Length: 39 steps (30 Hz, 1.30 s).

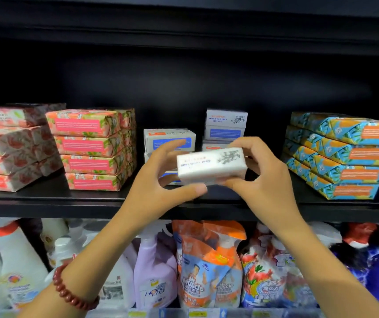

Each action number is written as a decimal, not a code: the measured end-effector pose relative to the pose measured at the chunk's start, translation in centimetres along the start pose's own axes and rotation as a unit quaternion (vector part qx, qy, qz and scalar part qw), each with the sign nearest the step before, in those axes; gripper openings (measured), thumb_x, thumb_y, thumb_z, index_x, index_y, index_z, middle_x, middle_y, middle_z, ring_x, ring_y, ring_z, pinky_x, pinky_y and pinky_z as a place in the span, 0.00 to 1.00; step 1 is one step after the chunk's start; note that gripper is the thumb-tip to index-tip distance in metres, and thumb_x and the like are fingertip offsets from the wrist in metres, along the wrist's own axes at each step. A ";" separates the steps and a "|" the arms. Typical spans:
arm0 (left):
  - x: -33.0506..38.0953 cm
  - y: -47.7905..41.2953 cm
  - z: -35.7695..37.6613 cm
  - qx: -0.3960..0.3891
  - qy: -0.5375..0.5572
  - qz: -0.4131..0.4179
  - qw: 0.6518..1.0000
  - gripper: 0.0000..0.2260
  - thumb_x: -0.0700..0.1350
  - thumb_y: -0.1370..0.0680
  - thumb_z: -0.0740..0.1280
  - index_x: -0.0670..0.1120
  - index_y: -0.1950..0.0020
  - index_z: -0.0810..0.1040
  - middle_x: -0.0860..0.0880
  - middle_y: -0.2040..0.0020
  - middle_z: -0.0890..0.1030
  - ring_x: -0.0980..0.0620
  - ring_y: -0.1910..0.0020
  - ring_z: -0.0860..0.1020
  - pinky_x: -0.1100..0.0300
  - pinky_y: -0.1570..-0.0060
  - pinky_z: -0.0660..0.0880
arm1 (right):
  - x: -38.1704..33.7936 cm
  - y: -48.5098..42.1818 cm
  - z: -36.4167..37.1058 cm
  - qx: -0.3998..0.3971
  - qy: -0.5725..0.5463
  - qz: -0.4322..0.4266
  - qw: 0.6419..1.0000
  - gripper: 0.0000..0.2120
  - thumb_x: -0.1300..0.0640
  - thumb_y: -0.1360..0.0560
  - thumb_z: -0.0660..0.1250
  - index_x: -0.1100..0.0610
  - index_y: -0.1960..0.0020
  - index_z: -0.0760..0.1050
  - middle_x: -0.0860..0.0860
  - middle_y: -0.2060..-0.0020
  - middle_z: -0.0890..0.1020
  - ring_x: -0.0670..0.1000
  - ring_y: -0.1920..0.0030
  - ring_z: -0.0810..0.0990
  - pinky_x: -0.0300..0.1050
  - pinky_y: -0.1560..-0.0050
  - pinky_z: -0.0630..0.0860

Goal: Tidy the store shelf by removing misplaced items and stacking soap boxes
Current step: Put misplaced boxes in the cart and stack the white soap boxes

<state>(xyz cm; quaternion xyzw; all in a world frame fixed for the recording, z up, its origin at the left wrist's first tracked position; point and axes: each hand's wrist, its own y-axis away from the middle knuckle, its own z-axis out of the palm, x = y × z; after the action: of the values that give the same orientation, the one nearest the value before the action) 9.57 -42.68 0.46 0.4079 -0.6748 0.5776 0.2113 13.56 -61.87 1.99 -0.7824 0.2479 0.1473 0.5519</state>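
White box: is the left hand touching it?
Touching. Head view: the left hand pinches the white box, thumb pressed under its front edge.

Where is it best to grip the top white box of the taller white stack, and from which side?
Probably by its two short ends, coming from the front: the top white box has its long side facing the front, with free space at both ends and above.

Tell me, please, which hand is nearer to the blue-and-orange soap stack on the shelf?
Right. The right hand holds the right end of the white soap box, a short way left of the blue-and-orange soap stack; the left hand holds its other end, farther left.
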 end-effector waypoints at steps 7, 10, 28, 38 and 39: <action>1.1 0.0 0.2 0.024 0.049 -0.061 0.997 0.21 0.45 0.38 0.76 0.46 0.46 0.80 0.55 0.51 0.84 0.57 0.52 0.82 0.67 0.57 0.77 | 0.8 0.7 1.7 0.039 0.047 -0.114 0.992 0.24 0.71 0.36 0.69 0.52 0.47 0.68 0.41 0.49 0.73 0.38 0.44 0.73 0.30 0.50 0.73; 1.3 0.1 -0.2 0.070 0.028 -0.032 0.997 0.26 0.43 0.42 0.82 0.45 0.46 0.78 0.52 0.51 0.85 0.57 0.52 0.82 0.66 0.57 0.77 | 1.0 0.8 1.8 0.033 0.050 -0.122 0.991 0.21 0.68 0.34 0.70 0.54 0.45 0.67 0.44 0.45 0.73 0.38 0.40 0.71 0.27 0.47 0.71; -0.4 -7.5 -3.0 0.247 -0.171 -0.002 0.954 0.23 0.55 0.34 0.77 0.46 0.46 0.76 0.53 0.52 0.82 0.58 0.54 0.81 0.63 0.58 0.78 | 4.5 3.6 0.5 -0.170 0.206 0.019 0.964 0.13 0.52 0.28 0.71 0.50 0.44 0.78 0.42 0.46 0.78 0.40 0.44 0.73 0.27 0.45 0.65; -1.8 -5.9 -1.9 0.241 -0.181 0.039 0.953 0.11 0.48 0.21 0.65 0.47 0.40 0.77 0.54 0.46 0.81 0.63 0.48 0.78 0.73 0.55 0.74 | 4.4 3.1 0.3 -0.180 0.199 0.025 0.963 0.14 0.51 0.30 0.73 0.50 0.45 0.79 0.42 0.48 0.79 0.42 0.45 0.75 0.38 0.43 0.72; -2.0 -5.4 -1.8 0.243 -0.174 0.045 0.953 0.11 0.46 0.21 0.65 0.48 0.39 0.76 0.54 0.45 0.80 0.63 0.47 0.78 0.71 0.52 0.75 | 4.3 2.9 0.2 -0.181 0.192 0.025 0.964 0.13 0.51 0.31 0.73 0.51 0.47 0.80 0.42 0.49 0.80 0.41 0.47 0.76 0.39 0.44 0.73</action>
<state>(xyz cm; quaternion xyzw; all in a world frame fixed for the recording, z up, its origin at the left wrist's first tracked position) 14.65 -40.34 2.70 0.5100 -0.5583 0.6531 -0.0408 15.54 -63.38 -2.51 -0.8764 0.3380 0.0511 0.3394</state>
